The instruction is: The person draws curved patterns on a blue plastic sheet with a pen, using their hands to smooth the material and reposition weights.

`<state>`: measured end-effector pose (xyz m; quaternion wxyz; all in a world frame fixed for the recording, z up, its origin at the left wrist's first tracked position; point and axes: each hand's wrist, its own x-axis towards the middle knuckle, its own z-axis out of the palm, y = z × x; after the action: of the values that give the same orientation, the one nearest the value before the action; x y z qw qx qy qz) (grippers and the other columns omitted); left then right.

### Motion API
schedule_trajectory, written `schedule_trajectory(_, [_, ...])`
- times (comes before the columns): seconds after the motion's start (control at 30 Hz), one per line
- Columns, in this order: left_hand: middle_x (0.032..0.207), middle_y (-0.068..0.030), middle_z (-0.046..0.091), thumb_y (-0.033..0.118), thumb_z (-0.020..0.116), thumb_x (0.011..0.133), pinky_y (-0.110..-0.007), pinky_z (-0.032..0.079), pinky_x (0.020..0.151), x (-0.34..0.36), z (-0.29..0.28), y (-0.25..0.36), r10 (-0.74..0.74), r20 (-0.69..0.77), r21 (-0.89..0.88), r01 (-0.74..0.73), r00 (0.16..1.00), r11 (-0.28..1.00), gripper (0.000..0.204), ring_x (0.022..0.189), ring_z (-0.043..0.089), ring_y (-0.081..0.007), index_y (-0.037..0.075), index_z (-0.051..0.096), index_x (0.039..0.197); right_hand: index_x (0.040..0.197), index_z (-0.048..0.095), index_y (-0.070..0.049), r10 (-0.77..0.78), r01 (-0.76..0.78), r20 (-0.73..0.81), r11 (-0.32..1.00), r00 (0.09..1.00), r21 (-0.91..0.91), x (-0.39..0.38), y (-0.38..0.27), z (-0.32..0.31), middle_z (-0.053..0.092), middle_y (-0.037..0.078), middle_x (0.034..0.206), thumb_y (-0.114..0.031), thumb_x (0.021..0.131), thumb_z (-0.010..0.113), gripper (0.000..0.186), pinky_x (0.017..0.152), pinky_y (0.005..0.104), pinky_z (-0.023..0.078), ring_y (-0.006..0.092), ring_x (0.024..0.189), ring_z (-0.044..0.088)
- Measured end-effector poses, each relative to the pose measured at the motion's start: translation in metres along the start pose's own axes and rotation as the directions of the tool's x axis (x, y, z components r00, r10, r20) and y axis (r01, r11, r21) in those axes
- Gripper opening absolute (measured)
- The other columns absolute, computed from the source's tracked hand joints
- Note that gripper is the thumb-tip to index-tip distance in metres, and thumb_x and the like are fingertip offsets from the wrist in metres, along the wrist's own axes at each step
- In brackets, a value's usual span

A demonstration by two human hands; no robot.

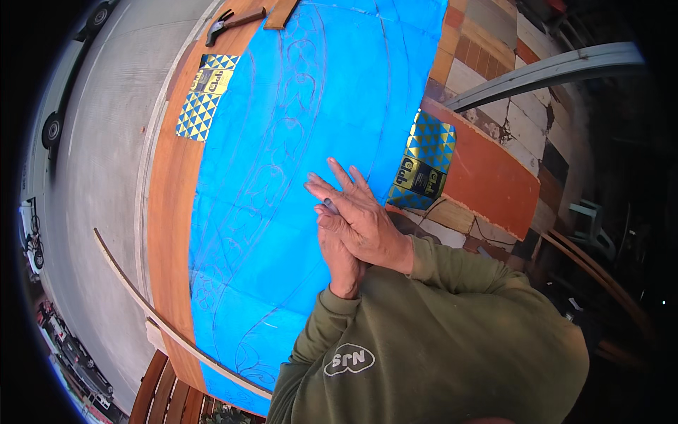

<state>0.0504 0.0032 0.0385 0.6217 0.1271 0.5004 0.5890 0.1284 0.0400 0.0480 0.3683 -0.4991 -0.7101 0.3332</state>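
Observation:
My right hand [364,222] lies over my left hand [339,261] at the middle of the view, its fingers stretched apart. My left hand is largely hidden beneath it. A small grey object [329,205] shows between the hands; I cannot make out what it is. Under them spreads a large blue sheet [261,212] with scrollwork drawn in dark lines, on a wooden board [169,233]. A patterned card [205,99] sits at the sheet's left edge, and another [424,159] at its right.
A hammer [233,21] and a wood piece [281,13] lie at the top. A long curved strip [169,330] crosses the lower left. At right are an orange panel [487,177], a metal beam [537,71] and a plastic stool [586,219]. Vehicles [51,131] stand on the road at left.

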Motion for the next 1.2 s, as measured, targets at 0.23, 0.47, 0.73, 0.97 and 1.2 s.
schedule_trajectory(0.23, [0.08,0.004,0.048,0.05,0.07,0.109,-0.03,0.033,0.056,-0.018,-0.056,-0.01,0.188,0.25,0.478,-0.29,0.95,0.829,0.046,0.068,0.043,-0.0086,0.01,0.055,0.092,0.119,0.076,-0.005,-0.115,0.116,-0.041,0.993,0.993,0.024,-0.021,0.07,-0.089,0.077,0.016,0.121,-0.032,0.105,0.076,0.03,0.094,0.0469,0.059,0.0329,0.109,0.074])
schedule_trajectory(0.47, [0.088,-0.014,0.064,0.027,0.089,0.092,-0.043,0.048,0.062,-0.038,-0.038,-0.033,0.385,0.462,0.884,-0.45,0.799,-0.126,0.038,0.071,0.061,-0.0316,0.006,0.058,0.095,0.11,0.08,-0.01,-0.401,0.448,0.212,0.853,0.891,-0.269,-0.022,0.128,-0.128,0.075,0.008,0.119,-0.025,0.098,0.081,0.019,0.1,0.0467,0.055,0.0311,0.116,0.069])
schedule_trajectory(0.73, [0.087,-0.014,0.066,0.037,0.087,0.093,-0.046,0.05,0.062,-0.03,-0.032,-0.035,0.292,0.397,0.916,-0.357,0.87,-0.184,0.041,0.074,0.067,-0.0341,0.008,0.059,0.1,0.108,0.08,-0.011,-0.431,0.467,0.197,0.86,0.881,-0.205,-0.02,0.144,-0.129,0.072,0.007,0.113,-0.026,0.097,0.081,0.019,0.1,0.0472,0.053,0.0284,0.114,0.067])
schedule_trajectory(0.97, [0.082,-0.0142,0.068,0.037,0.088,0.092,-0.048,0.051,0.059,-0.029,-0.033,-0.031,0.275,0.317,0.949,-0.3,0.908,-0.101,0.04,0.069,0.068,-0.0347,0.008,0.061,0.099,0.112,0.08,-0.011,-0.437,0.468,0.172,0.851,0.883,-0.237,-0.019,0.148,-0.134,0.073,0.007,0.115,-0.026,0.098,0.08,0.02,0.104,0.0486,0.05,0.03,0.118,0.065])
schedule_trajectory(1.2, [0.087,-0.0154,0.069,0.033,0.084,0.094,-0.048,0.051,0.061,-0.028,-0.033,-0.03,0.296,0.333,0.942,-0.331,0.895,-0.056,0.034,0.074,0.069,-0.0377,0.008,0.061,0.099,0.105,0.08,-0.01,-0.393,0.388,0.061,0.851,0.917,-0.355,-0.01,0.155,-0.137,0.073,0.007,0.115,-0.025,0.097,0.081,0.017,0.105,0.049,0.047,0.0303,0.118,0.065])
